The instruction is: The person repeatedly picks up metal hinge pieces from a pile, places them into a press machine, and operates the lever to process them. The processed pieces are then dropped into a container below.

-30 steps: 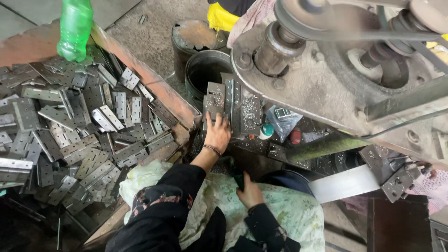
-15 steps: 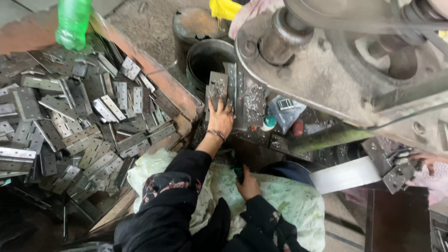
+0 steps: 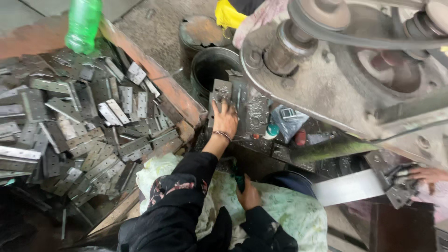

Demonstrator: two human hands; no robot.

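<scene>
Nearest, the right hand (image 3: 249,196) rests low on a pale green printed cloth (image 3: 289,214), fingers curled around something dark that I cannot make out. Further out, the left arm in a black sleeve stretches forward, and the left hand (image 3: 225,119) lies fingers-spread on a grey metal plate (image 3: 220,93) on the machine's worktop (image 3: 261,140), pressing it without closing round it. The plate's long axis runs away from the person, toward a dark round pot (image 3: 212,70). Just right of the hand lies a crumpled grey-blue packet (image 3: 289,122). Left, a wooden tray (image 3: 158,86) holds heaped metal hinges (image 3: 84,130); beyond stands a green plastic bottle (image 3: 83,24).
</scene>
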